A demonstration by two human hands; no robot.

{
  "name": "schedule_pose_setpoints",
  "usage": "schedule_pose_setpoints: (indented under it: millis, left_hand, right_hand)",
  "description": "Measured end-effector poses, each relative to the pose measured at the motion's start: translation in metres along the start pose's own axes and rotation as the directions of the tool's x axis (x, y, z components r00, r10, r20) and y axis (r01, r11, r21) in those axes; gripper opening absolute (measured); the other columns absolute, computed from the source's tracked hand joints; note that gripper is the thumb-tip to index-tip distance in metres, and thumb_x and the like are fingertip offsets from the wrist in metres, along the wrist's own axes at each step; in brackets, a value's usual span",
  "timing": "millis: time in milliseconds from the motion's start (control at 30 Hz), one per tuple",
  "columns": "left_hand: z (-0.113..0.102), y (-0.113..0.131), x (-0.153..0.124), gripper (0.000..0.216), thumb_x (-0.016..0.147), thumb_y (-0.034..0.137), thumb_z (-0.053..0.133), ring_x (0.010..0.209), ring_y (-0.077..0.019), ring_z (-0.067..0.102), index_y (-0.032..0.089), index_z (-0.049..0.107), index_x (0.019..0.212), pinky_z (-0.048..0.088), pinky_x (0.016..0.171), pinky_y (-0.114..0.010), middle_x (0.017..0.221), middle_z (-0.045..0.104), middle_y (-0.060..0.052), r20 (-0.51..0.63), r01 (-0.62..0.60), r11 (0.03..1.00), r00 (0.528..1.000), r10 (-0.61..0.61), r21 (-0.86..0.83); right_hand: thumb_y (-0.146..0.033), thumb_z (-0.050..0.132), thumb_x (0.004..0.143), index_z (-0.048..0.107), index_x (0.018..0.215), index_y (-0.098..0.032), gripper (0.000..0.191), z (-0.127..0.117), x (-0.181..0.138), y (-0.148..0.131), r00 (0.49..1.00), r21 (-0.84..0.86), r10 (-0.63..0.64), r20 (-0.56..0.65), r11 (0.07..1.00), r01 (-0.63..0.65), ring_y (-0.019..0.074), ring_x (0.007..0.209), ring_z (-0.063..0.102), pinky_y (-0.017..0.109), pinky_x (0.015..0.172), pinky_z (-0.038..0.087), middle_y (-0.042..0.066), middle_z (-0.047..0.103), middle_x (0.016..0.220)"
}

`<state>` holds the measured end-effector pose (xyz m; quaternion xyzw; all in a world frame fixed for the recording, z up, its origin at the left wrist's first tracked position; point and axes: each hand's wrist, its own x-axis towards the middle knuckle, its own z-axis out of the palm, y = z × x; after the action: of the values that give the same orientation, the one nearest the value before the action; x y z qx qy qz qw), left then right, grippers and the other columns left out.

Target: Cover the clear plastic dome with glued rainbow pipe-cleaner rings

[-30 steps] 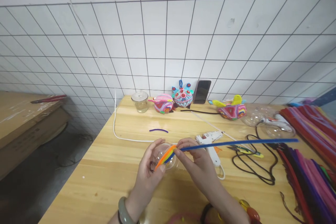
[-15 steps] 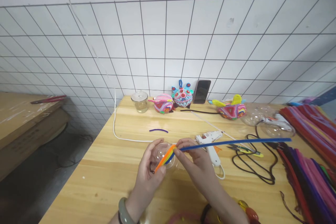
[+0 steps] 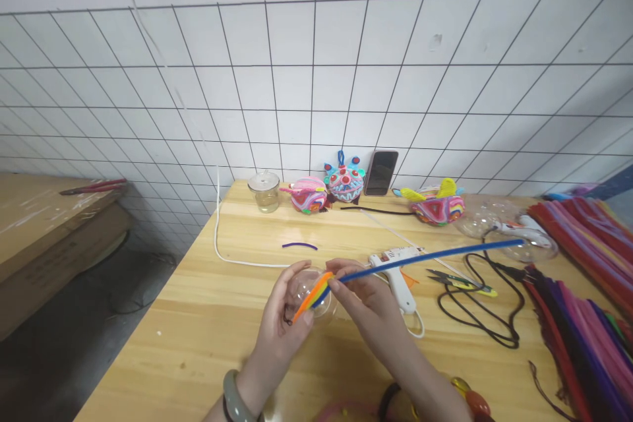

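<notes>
A white tiled wall [image 3: 316,79] stands behind a pale wooden table [image 3: 208,316]. To the left of the table, and apart from it, sits a large cardboard box [image 3: 44,224] with a red-handled tool on top. A thick pile of pipe cleaners [image 3: 588,290] in red, purple and black covers the table's right edge.

Near the front middle of the table, the left hand [image 3: 281,330] cups a clear ball [image 3: 309,287], its fingers curled around the far side and its thumb on the near side. A band of orange, yellow and blue strands [image 3: 307,297] runs slantwise across the ball. The right hand [image 3: 376,306] pinches a blue pipe cleaner [image 3: 435,257] between thumb and forefinger right at the ball; the free length slopes up and away to the right, above the table.

A white glue gun [image 3: 398,270] lies just behind the right hand, with a looped black cord [image 3: 494,316] to its right and a white cord [image 3: 220,237] trailing off to the left. Along the wall stand three wrapped, many-coloured balls [image 3: 345,181], a dark phone [image 3: 380,173] leaning upright and a small glass jar [image 3: 264,191]. Yellow-handled snips [image 3: 459,282] lie beside the black cord. A short purple scrap [image 3: 299,245] lies alone behind the hands.
</notes>
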<state>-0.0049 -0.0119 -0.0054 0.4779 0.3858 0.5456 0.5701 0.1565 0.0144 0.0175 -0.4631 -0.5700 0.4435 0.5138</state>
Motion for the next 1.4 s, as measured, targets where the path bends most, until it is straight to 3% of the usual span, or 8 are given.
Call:
schedule_pose_setpoints:
  millis: [133, 300, 467, 800, 1033, 1233, 1400]
  left_hand:
    - [-0.001, -0.005, 0.002, 0.051, 0.088, 0.038, 0.063, 0.135, -0.0303, 0.047, 0.025, 0.048, 0.136, 0.046, 0.103, -0.035, 0.145, 0.053, -0.009, 0.009, 0.012, 0.996, 1.000, -0.011, -0.086]
    - [-0.001, -0.009, 0.008, 0.047, 0.090, 0.042, 0.059, 0.129, -0.0300, 0.052, 0.022, 0.052, 0.132, 0.040, 0.108, -0.041, 0.137, 0.059, -0.012, -0.027, 0.056, 0.982, 0.998, -0.062, -0.178]
    - [0.004, -0.009, 0.010, 0.037, 0.085, 0.037, 0.067, 0.120, -0.0284, 0.059, 0.022, 0.061, 0.118, 0.044, 0.103, -0.040, 0.125, 0.067, -0.010, -0.086, 0.095, 0.977, 0.990, -0.113, -0.193]
    - [0.007, -0.004, 0.013, 0.045, 0.069, 0.037, 0.081, 0.101, -0.0262, 0.065, 0.020, 0.062, 0.106, 0.050, 0.086, -0.036, 0.107, 0.071, -0.010, -0.121, 0.123, 0.961, 0.980, -0.156, -0.247]
    - [0.007, -0.006, 0.012, 0.042, 0.073, 0.037, 0.078, 0.105, -0.0261, 0.063, 0.021, 0.061, 0.108, 0.048, 0.091, -0.036, 0.110, 0.070, -0.010, -0.101, 0.103, 0.967, 0.986, -0.129, -0.232]
    - [0.007, -0.003, 0.012, 0.039, 0.081, 0.043, 0.069, 0.119, -0.0282, 0.058, 0.022, 0.060, 0.113, 0.045, 0.100, -0.040, 0.122, 0.067, -0.011, -0.018, 0.142, 0.936, 0.988, -0.156, -0.321]
    - [0.004, -0.005, 0.012, 0.047, 0.082, 0.044, 0.069, 0.127, -0.0298, 0.053, 0.023, 0.057, 0.122, 0.040, 0.106, -0.043, 0.130, 0.063, -0.012, -0.012, 0.166, 0.963, 0.985, -0.173, -0.211]
  right_hand:
    - [-0.050, 0.068, 0.082, 0.069, 0.080, -0.021, 0.029, 0.001, 0.001, 0.001, 0.997, 0.052, 0.078, 0.011, 0.996, -0.079, 0.0268, 0.096, 0.070, 0.040, 0.083, 0.056, 0.012, 0.076, 0.104]
    - [-0.061, 0.070, 0.074, 0.070, 0.082, -0.020, 0.041, 0.002, 0.004, 0.002, 0.993, 0.089, 0.121, 0.012, 0.989, -0.122, 0.0268, 0.092, 0.072, 0.039, 0.081, 0.059, 0.011, 0.078, 0.099]
    - [-0.061, 0.070, 0.075, 0.071, 0.087, -0.019, 0.044, 0.002, 0.004, 0.007, 0.986, 0.071, 0.165, 0.027, 0.983, -0.166, 0.0272, 0.086, 0.073, 0.038, 0.074, 0.059, 0.011, 0.078, 0.090]
    - [-0.060, 0.066, 0.080, 0.069, 0.095, -0.017, 0.046, 0.006, 0.001, 0.018, 0.978, 0.057, 0.203, 0.051, 0.977, -0.206, 0.0295, 0.094, 0.071, 0.044, 0.082, 0.057, 0.013, 0.076, 0.097]
    - [-0.057, 0.067, 0.080, 0.071, 0.093, -0.017, 0.042, 0.007, 0.000, 0.009, 0.985, 0.048, 0.172, 0.028, 0.984, -0.174, 0.0283, 0.092, 0.072, 0.039, 0.076, 0.058, 0.013, 0.077, 0.096]
    - [-0.059, 0.065, 0.081, 0.070, 0.092, -0.019, 0.042, 0.003, 0.002, 0.007, 0.990, 0.035, 0.140, 0.029, 0.989, -0.141, 0.0272, 0.088, 0.072, 0.040, 0.078, 0.058, 0.011, 0.077, 0.092]
    - [-0.056, 0.064, 0.082, 0.070, 0.089, -0.020, 0.037, 0.001, 0.002, 0.003, 0.992, 0.012, 0.121, 0.044, 0.993, -0.121, 0.0257, 0.087, 0.073, 0.038, 0.078, 0.058, 0.009, 0.077, 0.090]
